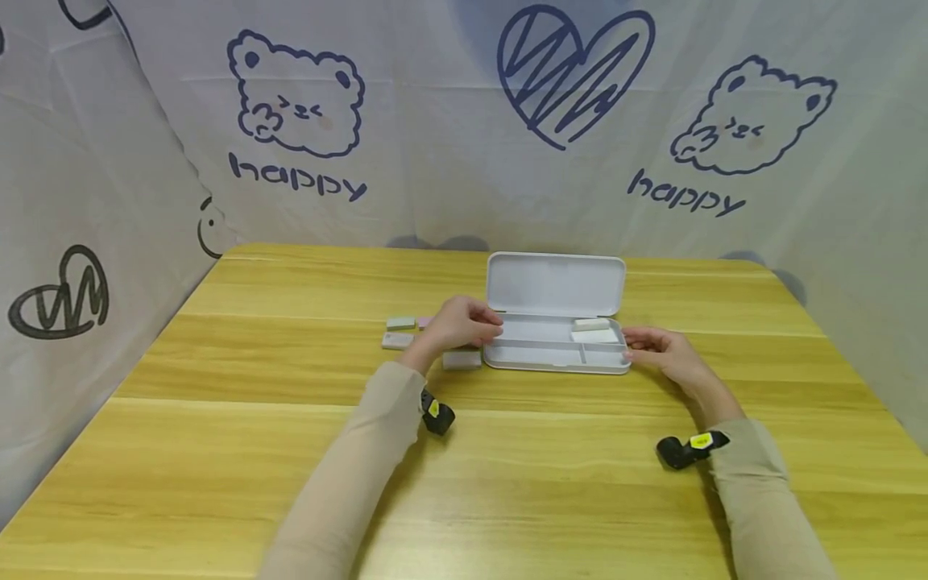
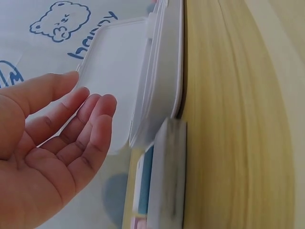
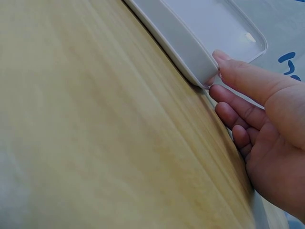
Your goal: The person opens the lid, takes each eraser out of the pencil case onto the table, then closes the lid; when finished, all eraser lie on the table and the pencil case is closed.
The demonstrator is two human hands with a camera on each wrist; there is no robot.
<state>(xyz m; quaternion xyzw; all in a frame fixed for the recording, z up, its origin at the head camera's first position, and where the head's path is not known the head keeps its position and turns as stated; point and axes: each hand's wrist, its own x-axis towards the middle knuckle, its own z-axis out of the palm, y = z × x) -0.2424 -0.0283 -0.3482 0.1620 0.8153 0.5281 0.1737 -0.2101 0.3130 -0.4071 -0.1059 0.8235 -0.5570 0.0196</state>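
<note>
A white pencil case (image 1: 532,354) lies with its lid (image 1: 555,283) raised at the back. Two white erasers (image 1: 594,336) sit at the right end of its rear compartment. At the case's left end is my left hand (image 1: 458,324), fingers loosely bent and nothing between them; the left wrist view shows its palm before the lid. With thumb and fingertips, my right hand (image 1: 670,354) holds the case's right end, the thumb at the rim in the right wrist view. A grey eraser (image 1: 461,360) lies beside the left end of the case.
Left of the case lie a green eraser (image 1: 400,323), a light grey eraser (image 1: 397,341) and a pink one (image 1: 424,322) partly hidden by the left hand. A printed white cloth (image 1: 435,161) hangs behind the wooden table (image 1: 551,483).
</note>
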